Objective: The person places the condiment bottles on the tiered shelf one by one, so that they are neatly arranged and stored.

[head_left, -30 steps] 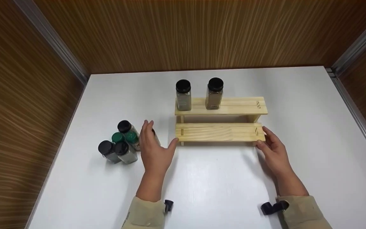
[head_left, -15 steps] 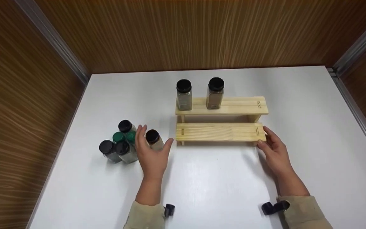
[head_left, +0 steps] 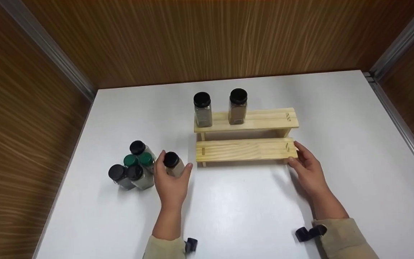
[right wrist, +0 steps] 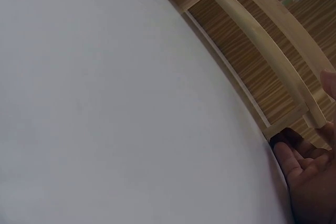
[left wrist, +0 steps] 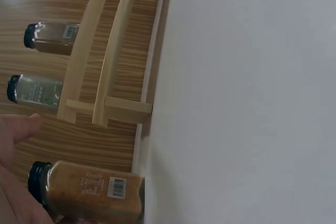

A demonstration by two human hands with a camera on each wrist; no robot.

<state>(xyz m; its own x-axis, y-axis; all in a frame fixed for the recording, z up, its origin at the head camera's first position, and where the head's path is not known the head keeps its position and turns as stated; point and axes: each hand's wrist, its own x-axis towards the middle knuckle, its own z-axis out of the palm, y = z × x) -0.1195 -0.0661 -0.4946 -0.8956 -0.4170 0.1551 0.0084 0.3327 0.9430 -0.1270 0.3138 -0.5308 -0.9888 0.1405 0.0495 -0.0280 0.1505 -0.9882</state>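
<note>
My left hand (head_left: 171, 189) is around a spice jar (head_left: 175, 169) with a black cap, its thumb standing apart from the glass. Brown powder and a barcode label show on that spice jar (left wrist: 92, 190) in the left wrist view; it stands upright on the table. My right hand (head_left: 309, 172) holds the right end of a two-step wooden rack (head_left: 243, 150), thumb at the front corner and fingers at the side. On the rack's upper step stand two black-capped jars, one greyish (head_left: 203, 117) and one brown (head_left: 237, 113).
Left of my left hand, several jars (head_left: 142, 180) cluster closely, some with black caps and two with green caps (head_left: 130, 160). A white table (head_left: 243, 216) lies beneath everything. Wood-grain panels (head_left: 207, 39) rise at the back and sides.
My left hand has moved left and back toward me, from beside the rack's left end to around the spice jar. The right hand keeps its hold on the rack. The head view has shifted slightly.
</note>
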